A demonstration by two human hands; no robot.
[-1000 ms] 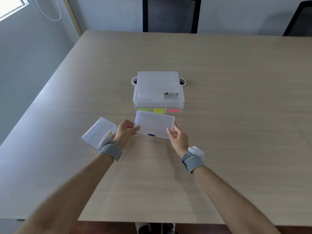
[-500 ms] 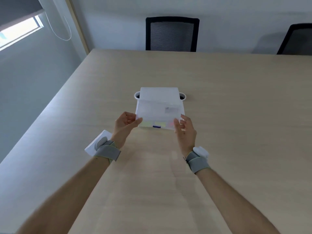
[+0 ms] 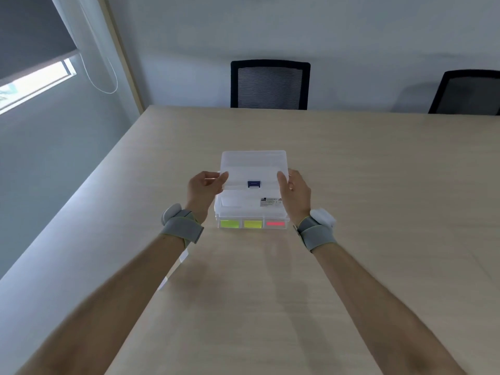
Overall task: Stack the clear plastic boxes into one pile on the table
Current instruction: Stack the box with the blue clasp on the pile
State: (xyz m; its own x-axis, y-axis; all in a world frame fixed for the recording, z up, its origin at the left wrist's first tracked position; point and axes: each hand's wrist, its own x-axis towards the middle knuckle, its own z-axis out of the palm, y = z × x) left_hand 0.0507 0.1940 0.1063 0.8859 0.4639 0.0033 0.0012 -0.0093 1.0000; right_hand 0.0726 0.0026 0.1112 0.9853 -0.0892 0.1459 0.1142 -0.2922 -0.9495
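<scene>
Pale wood-grain table (image 3: 378, 185), wide top, clear plastic box stack (image 3: 253, 212) resting on it near centre, yellow-green, yellow and pink inserts showing at its front, another clear box (image 3: 173, 272) mostly hidden under left forearm

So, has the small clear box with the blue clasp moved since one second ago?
Yes. The small box, held by the left hand and right hand, went from the table before the pile to on top of it.

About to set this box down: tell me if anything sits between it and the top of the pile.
Nothing visible does. The clear box, pinched by the left hand and right hand, hovers over the pile, whose visible top is bare.
</scene>
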